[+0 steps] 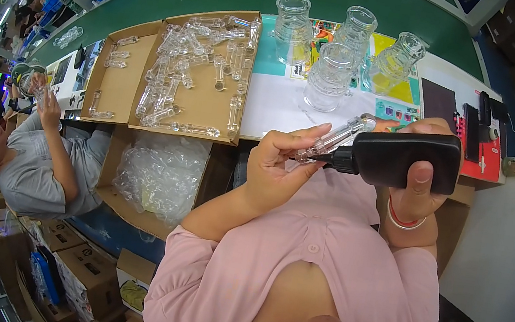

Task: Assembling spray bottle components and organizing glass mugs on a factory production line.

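Observation:
In my left hand (280, 165) I hold a clear glass tube (339, 137) by its near end, tilted up to the right. My right hand (418, 186) is closed round a flat black squeeze bottle (406, 159), thumb on its near side. The bottle lies sideways, its narrow black nozzle tip (324, 158) at the near end of the tube beside my left fingers. Whether the tip touches the glass I cannot tell. Beyond my hands stand several clear glass vessels with waisted necks, one glass vessel (331, 78) nearest to me.
A cardboard tray (139, 78) at left holds many glass tubes. Below it sits a carton with clear plastic bags (157, 175). At right lie a dark phone (471, 131) and a red sheet (483, 160). A co-worker (55, 163) sits at far left.

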`<move>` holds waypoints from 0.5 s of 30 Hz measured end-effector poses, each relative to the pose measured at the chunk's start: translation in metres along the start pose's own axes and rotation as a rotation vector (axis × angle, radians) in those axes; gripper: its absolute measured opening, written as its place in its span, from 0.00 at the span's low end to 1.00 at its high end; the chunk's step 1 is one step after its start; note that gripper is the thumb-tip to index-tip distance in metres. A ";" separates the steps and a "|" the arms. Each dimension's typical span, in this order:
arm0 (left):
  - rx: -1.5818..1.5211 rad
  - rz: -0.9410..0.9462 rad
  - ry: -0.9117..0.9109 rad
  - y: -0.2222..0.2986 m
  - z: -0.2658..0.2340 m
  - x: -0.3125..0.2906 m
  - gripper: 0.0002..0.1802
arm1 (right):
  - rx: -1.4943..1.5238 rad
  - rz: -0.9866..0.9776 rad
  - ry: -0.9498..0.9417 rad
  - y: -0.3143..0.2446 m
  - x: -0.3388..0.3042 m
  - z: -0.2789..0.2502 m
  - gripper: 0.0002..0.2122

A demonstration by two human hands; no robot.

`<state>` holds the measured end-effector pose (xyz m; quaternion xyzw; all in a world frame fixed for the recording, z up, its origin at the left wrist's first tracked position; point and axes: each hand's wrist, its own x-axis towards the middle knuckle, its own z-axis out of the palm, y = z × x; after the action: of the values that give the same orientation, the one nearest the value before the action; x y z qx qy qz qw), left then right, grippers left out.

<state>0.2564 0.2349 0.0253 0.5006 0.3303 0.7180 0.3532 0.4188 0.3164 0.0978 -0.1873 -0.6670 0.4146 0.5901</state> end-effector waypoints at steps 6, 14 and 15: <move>0.082 0.038 0.009 0.000 -0.002 -0.002 0.20 | -0.002 0.016 -0.058 -0.007 0.005 -0.005 0.18; 0.284 0.086 -0.017 0.005 -0.004 -0.002 0.22 | -0.211 -0.111 -0.241 -0.026 0.008 -0.014 0.17; 0.336 0.081 -0.041 0.007 -0.005 -0.001 0.21 | -0.211 -0.110 -0.241 -0.029 0.008 -0.016 0.17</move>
<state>0.2510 0.2296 0.0287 0.5801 0.4179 0.6559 0.2422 0.4387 0.3106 0.1246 -0.1603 -0.7821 0.3288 0.5046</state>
